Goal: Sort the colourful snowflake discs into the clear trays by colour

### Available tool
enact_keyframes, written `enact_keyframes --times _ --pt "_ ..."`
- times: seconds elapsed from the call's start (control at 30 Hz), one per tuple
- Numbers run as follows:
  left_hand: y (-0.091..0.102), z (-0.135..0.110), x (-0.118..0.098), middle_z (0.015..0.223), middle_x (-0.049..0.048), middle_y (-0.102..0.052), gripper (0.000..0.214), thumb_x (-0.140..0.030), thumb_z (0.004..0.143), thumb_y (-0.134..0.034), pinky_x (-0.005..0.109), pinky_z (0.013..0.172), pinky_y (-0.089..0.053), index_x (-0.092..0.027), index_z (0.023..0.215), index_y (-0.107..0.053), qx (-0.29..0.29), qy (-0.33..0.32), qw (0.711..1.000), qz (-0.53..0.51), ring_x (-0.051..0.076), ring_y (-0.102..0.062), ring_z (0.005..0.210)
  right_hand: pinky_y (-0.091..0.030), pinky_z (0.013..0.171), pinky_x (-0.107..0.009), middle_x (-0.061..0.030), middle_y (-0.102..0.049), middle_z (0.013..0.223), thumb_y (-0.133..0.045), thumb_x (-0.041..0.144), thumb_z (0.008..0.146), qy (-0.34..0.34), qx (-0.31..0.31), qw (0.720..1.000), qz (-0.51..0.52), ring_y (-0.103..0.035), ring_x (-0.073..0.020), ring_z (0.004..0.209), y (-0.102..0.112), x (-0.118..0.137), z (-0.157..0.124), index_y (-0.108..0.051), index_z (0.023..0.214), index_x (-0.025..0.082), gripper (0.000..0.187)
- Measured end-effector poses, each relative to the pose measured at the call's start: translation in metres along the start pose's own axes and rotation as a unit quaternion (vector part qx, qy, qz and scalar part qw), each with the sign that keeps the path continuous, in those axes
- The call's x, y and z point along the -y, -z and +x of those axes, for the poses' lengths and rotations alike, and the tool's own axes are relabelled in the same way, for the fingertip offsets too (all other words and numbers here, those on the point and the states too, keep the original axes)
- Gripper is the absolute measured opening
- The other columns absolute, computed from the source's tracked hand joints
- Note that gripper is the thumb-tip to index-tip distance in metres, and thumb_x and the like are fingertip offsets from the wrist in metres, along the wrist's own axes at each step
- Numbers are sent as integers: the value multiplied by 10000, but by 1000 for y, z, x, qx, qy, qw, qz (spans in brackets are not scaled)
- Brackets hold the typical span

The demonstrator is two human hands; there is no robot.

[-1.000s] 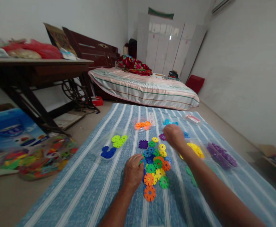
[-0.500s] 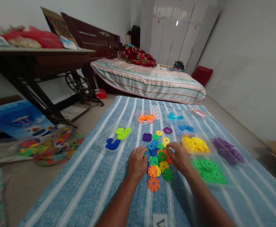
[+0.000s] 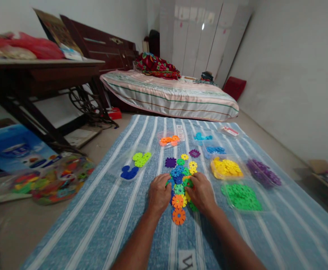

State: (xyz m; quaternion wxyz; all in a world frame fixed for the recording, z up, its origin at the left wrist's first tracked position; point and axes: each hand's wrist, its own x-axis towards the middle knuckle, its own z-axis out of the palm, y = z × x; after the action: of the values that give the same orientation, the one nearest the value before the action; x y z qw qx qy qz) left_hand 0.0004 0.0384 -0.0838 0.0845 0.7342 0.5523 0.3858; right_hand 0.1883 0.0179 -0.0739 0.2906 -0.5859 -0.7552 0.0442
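A loose heap of coloured snowflake-shaped plastic discs (image 3: 180, 180) lies in the middle of a blue striped cloth (image 3: 110, 210). My left hand (image 3: 158, 193) rests on the heap's left edge, fingers curled down onto the discs. My right hand (image 3: 201, 193) covers the heap's right side, fingers bent over green and yellow discs. Whether either hand grips a disc is hidden. An orange disc (image 3: 178, 216) lies nearest me, between the wrists.
Sorted discs sit in clear trays on the cloth: yellow (image 3: 226, 167), green (image 3: 241, 195), purple (image 3: 262, 173), blue (image 3: 214, 150), orange (image 3: 168, 140), lime and dark blue (image 3: 134, 167). A bag of toys (image 3: 59, 180) lies on the floor at left, a mattress (image 3: 169, 97) beyond.
My right hand has come back from the far trays to the heap and settled on its right side. My left hand has stayed on the heap's left edge.
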Motion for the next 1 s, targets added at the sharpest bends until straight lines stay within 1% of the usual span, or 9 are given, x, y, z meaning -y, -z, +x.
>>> enact_keyframes --times 0.1,0.23,0.4,0.53,0.7,0.77,0.87,0.93,1.0 --pt "0 1 2 1048 70 -721 248 -168 789 -502 406 946 -516 -197 959 -681 -3 -3 1000 -3 225 -646 1024 -447 911 -411 -110 -614 1036 -627 185 740 -6 -22 999 24 -528 -257 1016 1 3 2 -622 954 175 214" --pt "0 2 3 1043 72 -723 247 -180 795 -496 397 945 -515 -190 960 -681 -4 -8 1000 -3 224 -648 1017 -466 831 -357 -71 -634 902 -575 153 769 2 -50 996 77 -570 -211 892 7 10 3 -601 781 200 54" --pt "0 2 3 1047 61 -723 257 -171 794 -481 391 944 -516 -201 957 -678 3 -9 1000 -4 215 -648 1019 -473 827 -345 -69 -658 894 -539 214 850 14 -108 990 94 -602 -198 885 33 9 -3 -606 760 207 113" --pt "0 2 3 1055 66 -720 268 -165 802 -463 399 947 -513 -198 959 -677 4 -5 1000 -1 217 -646 1023 -474 858 -370 -79 -672 914 -552 279 870 10 -180 983 35 -616 -212 919 71 -14 -10 -618 775 204 137" --pt "0 2 2 1060 63 -718 271 -159 793 -467 395 954 -509 -203 960 -676 11 -3 1000 -4 215 -643 1031 -481 789 -394 -97 -673 849 -538 313 877 -48 -229 963 -132 -613 -232 819 108 -43 -27 -642 773 184 196" --pt "-1 3 2 1063 62 -717 268 -162 791 -471 396 955 -507 -206 959 -675 12 -1 1000 -4 216 -642 1032 -481 790 -393 -98 -675 860 -536 288 880 -47 -231 959 -155 -610 -230 820 109 -39 -36 -652 823 178 170" --pt "-1 3 2 1071 62 -713 258 -182 800 -469 407 956 -503 -211 956 -672 11 2 1000 -1 220 -638 1037 -483 833 -375 -85 -672 910 -519 226 896 9 -202 974 -101 -609 -216 888 93 -14 -47 -640 892 192 125" --pt "-1 3 1 1072 60 -713 252 -198 806 -469 407 957 -500 -214 955 -671 13 1 1000 0 220 -637 1037 -480 851 -363 -73 -661 930 -499 192 903 40 -148 986 -58 -597 -208 925 76 6 -52 -627 904 208 129" --pt "1 4 0 1072 57 -711 243 -224 812 -476 401 958 -496 -215 959 -670 21 -2 1000 0 221 -635 1036 -474 841 -361 -74 -647 935 -524 187 883 27 -74 996 -49 -578 -217 934 59 23 -55 -620 894 206 98"
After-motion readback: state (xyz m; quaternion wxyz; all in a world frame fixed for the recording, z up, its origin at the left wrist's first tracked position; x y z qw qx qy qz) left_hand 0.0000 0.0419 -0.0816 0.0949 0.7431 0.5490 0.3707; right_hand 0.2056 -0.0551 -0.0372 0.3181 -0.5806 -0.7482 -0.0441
